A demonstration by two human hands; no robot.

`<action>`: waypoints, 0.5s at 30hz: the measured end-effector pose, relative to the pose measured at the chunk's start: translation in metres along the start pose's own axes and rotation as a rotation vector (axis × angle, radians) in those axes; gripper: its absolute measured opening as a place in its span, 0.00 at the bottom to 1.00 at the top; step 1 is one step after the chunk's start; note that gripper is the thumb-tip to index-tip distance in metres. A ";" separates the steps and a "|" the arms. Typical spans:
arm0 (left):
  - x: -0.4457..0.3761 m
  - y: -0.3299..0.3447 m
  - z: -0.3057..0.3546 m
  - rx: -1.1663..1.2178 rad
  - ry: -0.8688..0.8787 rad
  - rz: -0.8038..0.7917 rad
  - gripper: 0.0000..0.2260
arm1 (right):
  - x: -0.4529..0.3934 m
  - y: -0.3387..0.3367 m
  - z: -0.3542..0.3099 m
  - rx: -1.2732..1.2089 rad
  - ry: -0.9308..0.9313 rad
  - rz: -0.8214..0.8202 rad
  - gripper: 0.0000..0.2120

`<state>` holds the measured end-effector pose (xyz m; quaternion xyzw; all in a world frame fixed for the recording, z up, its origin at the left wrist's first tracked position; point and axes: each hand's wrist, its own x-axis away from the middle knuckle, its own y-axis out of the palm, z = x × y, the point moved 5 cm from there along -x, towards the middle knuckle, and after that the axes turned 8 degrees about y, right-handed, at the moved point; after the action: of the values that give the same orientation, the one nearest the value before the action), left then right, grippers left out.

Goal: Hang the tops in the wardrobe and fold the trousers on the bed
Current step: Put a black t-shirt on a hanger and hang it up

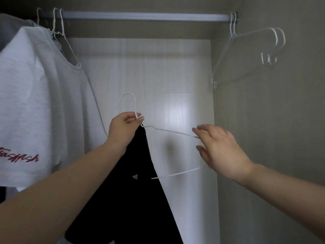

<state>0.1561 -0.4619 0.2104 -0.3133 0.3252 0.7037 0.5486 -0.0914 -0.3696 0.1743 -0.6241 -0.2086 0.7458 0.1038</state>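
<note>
Inside the wardrobe, my left hand (125,128) pinches the neck of a white wire hanger (168,131) just below its hook. A black top (135,199) hangs down from that same hand, draped on the hanger's left side. My right hand (219,148) is at the hanger's right shoulder with spread, relaxed fingers, blurred, touching or almost touching the wire. The hanger's right arm and bottom bar are bare. The hook is well below the rail (144,15).
A light grey T-shirt (40,106) with red lettering hangs on the rail's left end, with another grey garment behind it. Two bare white hangers (246,55) hang at the rail's right end by the side wall. Between them the rail is bare.
</note>
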 end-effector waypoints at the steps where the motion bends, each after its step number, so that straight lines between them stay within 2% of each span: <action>1: 0.001 0.004 0.003 -0.020 0.026 -0.011 0.03 | 0.003 -0.004 -0.011 0.077 -0.159 0.057 0.23; 3: 0.001 0.012 0.010 -0.064 0.078 -0.025 0.05 | 0.017 -0.006 -0.037 0.048 -0.467 0.079 0.23; 5: 0.002 0.019 0.017 -0.088 0.115 -0.018 0.06 | 0.036 0.010 -0.058 -0.063 -0.592 -0.071 0.22; 9: 0.003 0.028 0.029 -0.086 0.146 -0.023 0.05 | 0.068 0.066 -0.088 -0.176 -0.465 -0.464 0.32; 11: 0.003 0.030 0.031 -0.079 0.151 -0.026 0.05 | 0.077 0.084 -0.100 -0.225 -0.426 -0.565 0.34; 15: -0.005 0.017 0.029 -0.099 0.163 0.018 0.04 | 0.090 0.098 -0.105 -0.272 -0.402 -0.742 0.21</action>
<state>0.1377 -0.4451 0.2331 -0.3932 0.3363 0.6959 0.4980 0.0029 -0.4001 0.0372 -0.3576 -0.5306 0.7304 0.2391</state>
